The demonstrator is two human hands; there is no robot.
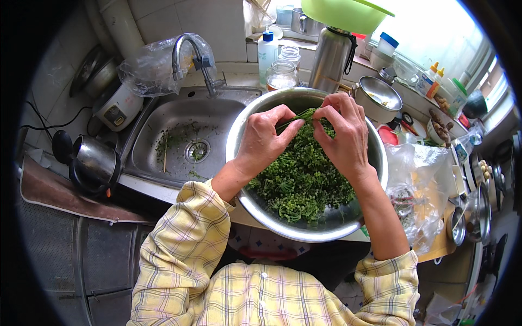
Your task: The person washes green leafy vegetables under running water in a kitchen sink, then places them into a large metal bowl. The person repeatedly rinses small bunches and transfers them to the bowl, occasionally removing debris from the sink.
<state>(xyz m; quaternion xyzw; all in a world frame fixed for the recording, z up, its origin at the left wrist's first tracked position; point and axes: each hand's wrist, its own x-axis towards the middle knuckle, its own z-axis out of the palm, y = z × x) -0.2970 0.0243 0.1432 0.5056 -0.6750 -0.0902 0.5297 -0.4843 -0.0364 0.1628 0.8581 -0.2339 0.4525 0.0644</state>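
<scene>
Before me stands a large stainless steel basin (293, 235), heaped with green herb flower heads (301, 175) on thin stalks. Above the far half of the heap, my left hand (267, 132) pinches a few green stems (299, 117) between thumb and forefinger. My right hand (342, 126) is close beside it on the right, its thumb and fingertips closed on the other end of the same stems. The fingers partly cover the stems, and the forearms pass over the basin's near rim.
Left of the basin lies a steel sink (151, 134) with green scraps around its drain, under a curved faucet (185, 40). Glass jars (281, 75) and a steel flask (328, 59) stand behind the basin. Clear plastic bags (420, 183) crowd the right side.
</scene>
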